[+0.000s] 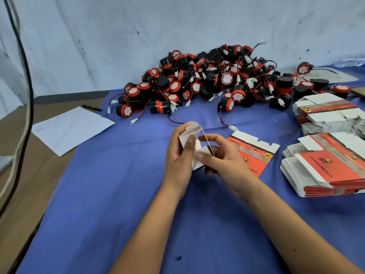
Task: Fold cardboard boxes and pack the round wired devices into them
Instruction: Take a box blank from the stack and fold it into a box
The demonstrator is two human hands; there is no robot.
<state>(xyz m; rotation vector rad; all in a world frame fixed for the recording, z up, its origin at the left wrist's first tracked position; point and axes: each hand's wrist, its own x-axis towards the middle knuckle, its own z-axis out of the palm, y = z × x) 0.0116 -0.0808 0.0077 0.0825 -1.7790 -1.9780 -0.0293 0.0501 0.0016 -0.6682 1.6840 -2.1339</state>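
Both sets of fingers are curled round one small cardboard box [194, 147], held just above the blue cloth [118, 194] at the centre of the frame. The left hand [177, 153] grips the box from the left, thumb laid flat across its white face and the other fingers wrapped behind. The right hand [221, 157] pinches from the right, its thumb and forefinger bent toward a white flap. The box sits between the two hands, its flaps standing open at the top.

Just right of the right hand one flat box blank [254, 153] lies on the cloth, red printed side up. At the right edge of the frame are two stacks of flat blanks: a near stack [325, 171] and a far stack [324, 113].

Along the top centre lies a heap of round wired devices [207, 80], black with red rims, too many to count. At the left of the frame lie one sheet of paper [71, 129] and one pen [91, 107].
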